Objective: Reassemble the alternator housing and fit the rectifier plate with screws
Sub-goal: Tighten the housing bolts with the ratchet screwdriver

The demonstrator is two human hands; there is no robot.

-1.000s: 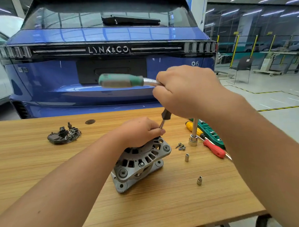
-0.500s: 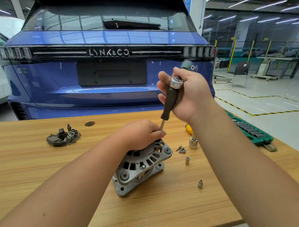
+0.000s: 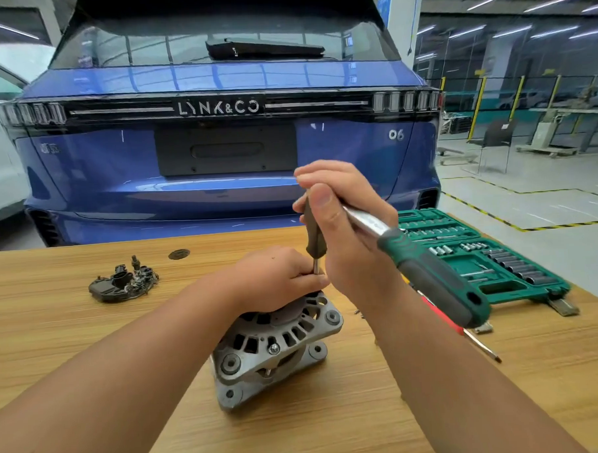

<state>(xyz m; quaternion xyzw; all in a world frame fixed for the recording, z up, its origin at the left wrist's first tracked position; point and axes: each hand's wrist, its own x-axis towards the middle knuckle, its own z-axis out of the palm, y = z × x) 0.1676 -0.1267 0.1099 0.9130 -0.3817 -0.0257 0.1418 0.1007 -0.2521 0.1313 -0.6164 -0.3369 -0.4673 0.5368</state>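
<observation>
Table: wooden table, free surface toward 7 o'clock; socket set at 3 o'clock edge.
Alternator: alternator housing centre, under left hand.
Left fingers: pinching extension shaft.
Right hand: curled round ratchet.
Rectifier plate: 10 o'clock, apart.

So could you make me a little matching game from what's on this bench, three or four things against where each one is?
Things:
1. alternator housing
2. rectifier plate
3. socket set case
4. ratchet

Places:
A. gripped in the right hand
B. open at the table's right edge
C. under the left hand
D. lying alone, far left

Pairs: 1-C, 2-D, 3-B, 4-A
</observation>
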